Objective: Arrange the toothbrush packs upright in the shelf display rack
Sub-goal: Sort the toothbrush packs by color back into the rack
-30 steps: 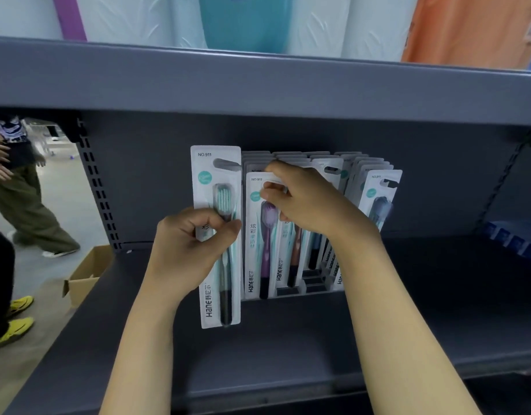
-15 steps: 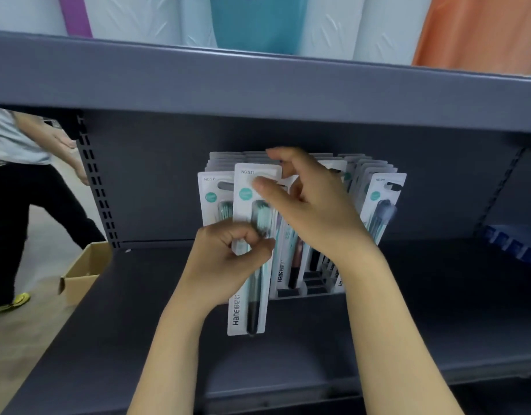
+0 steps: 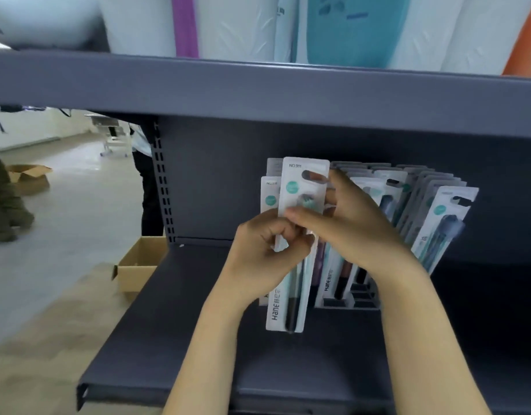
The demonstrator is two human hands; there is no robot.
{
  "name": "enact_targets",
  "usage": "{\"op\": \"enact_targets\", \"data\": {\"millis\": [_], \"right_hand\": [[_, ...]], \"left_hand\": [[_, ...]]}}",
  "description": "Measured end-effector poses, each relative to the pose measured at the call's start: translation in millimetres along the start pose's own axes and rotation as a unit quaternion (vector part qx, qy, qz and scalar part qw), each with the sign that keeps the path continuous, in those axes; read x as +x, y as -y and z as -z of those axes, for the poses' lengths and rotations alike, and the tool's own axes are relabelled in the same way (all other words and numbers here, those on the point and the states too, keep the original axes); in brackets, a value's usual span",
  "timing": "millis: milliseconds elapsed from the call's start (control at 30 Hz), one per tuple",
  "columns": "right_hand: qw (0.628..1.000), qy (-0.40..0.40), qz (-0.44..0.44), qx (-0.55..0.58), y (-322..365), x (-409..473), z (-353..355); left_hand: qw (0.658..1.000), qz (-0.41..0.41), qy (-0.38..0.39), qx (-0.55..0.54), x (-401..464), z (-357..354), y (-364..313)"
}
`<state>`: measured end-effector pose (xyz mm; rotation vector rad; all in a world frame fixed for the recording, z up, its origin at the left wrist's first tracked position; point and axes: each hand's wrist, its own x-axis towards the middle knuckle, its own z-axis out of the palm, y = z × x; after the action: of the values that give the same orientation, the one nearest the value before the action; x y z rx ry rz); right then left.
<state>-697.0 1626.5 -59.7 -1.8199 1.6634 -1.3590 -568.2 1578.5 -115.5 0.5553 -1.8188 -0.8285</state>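
Observation:
A white toothbrush pack (image 3: 300, 187) marked NO.911 stands upright in front of the rack, gripped at its middle by my left hand (image 3: 264, 250). My right hand (image 3: 345, 223) holds the same pack higher up, thumb across its front and fingers behind its right edge. More packs (image 3: 390, 193) stand in rows in the dark display rack (image 3: 363, 304) on the shelf. One pack (image 3: 444, 226) leans out at the right end. Another pack (image 3: 270, 199) stands just behind the held one on the left.
The grey shelf (image 3: 174, 339) stretches wide around the rack, with an upper shelf (image 3: 258, 85) close overhead carrying large wrapped goods. Left of the shelving, an open cardboard box (image 3: 138, 268) sits on the floor and people stand in the aisle.
The held pack stays upright in my left hand at the rack's left rows. My right hand has come off the standing packs and taken hold of its upper part. My view swung left.

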Motion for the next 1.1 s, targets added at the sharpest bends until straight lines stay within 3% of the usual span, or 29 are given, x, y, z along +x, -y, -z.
{"op": "enact_targets", "data": {"millis": [133, 200, 267, 400, 500, 700, 933, 1100], "right_hand": [[0.999, -0.044, 0.004, -0.008, 4.7, 1.5, 1.4], [0.999, -0.053, 0.002, -0.004, 6.1, 1.6, 1.0], [0.998, -0.066, 0.000, -0.012, 7.0, 2.0, -0.2], [0.993, -0.087, -0.006, -0.075, 7.6, 4.1, 1.0], [0.991, -0.097, -0.015, -0.087, 6.6, 5.8, 3.2], [0.993, -0.086, -0.021, -0.082, -0.4, 1.9, 4.1], [0.993, -0.077, -0.027, -0.082, -5.8, 2.2, 4.2], [0.994, -0.070, -0.026, -0.079, -7.3, 1.2, 6.7]], "left_hand": [[0.995, -0.011, -0.097, -0.015, 2.0, 12.2, 3.8], [0.984, 0.012, -0.178, -0.012, 5.0, 15.3, 4.4], [0.976, 0.057, -0.210, 0.001, 8.3, 18.6, 7.2], [0.980, 0.164, -0.110, 0.025, 5.4, 21.6, 15.9], [0.982, 0.182, -0.051, 0.015, 2.7, 16.2, 21.5], [0.972, 0.220, -0.008, 0.075, -1.2, 9.1, 38.6], [0.985, 0.165, -0.005, 0.057, -5.7, 12.1, 46.9], [0.985, 0.163, -0.051, -0.014, -8.3, 18.2, 52.8]]}}
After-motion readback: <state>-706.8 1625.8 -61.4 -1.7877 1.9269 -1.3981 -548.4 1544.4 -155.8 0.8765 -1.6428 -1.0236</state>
